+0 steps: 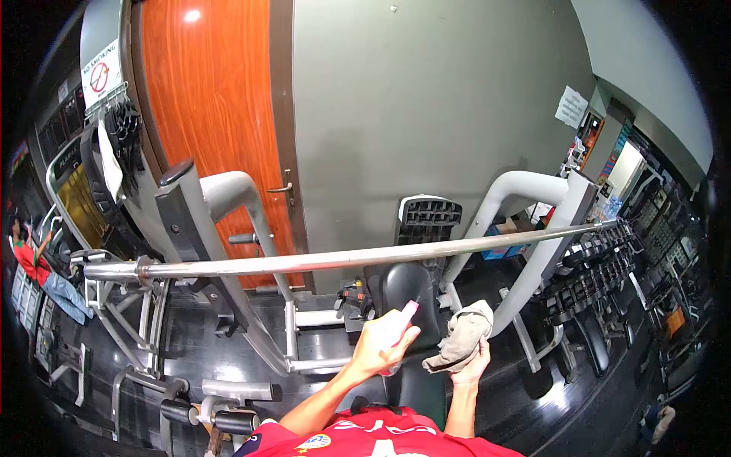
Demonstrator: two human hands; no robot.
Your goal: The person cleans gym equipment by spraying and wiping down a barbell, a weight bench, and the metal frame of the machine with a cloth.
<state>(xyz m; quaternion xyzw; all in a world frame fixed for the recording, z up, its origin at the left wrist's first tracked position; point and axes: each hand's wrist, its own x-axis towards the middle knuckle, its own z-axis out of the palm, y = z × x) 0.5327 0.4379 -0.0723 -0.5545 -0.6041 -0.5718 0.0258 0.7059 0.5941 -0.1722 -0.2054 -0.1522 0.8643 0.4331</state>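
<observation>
My left hand (381, 343) is closed around a small spray bottle, mostly hidden by the fingers; its pinkish nozzle (410, 308) sticks out above the thumb and points up to the right. A crumpled grey-beige cloth (463, 337) is bunched in my right hand (475, 366), whose fingers wrap under it. Both hands are in front of a black padded bench (407, 289). Beyond them, a bare metal barbell (343, 260) lies across the grey uprights of the rack (525, 274), touched by neither hand.
A wooden door (205, 84) with a handle and a grey wall (434, 99) stand behind the rack. Dumbbells (586, 286) line a rack at right. Padded rollers (236, 421) are at lower left. Another person (38, 263) is at far left among machines.
</observation>
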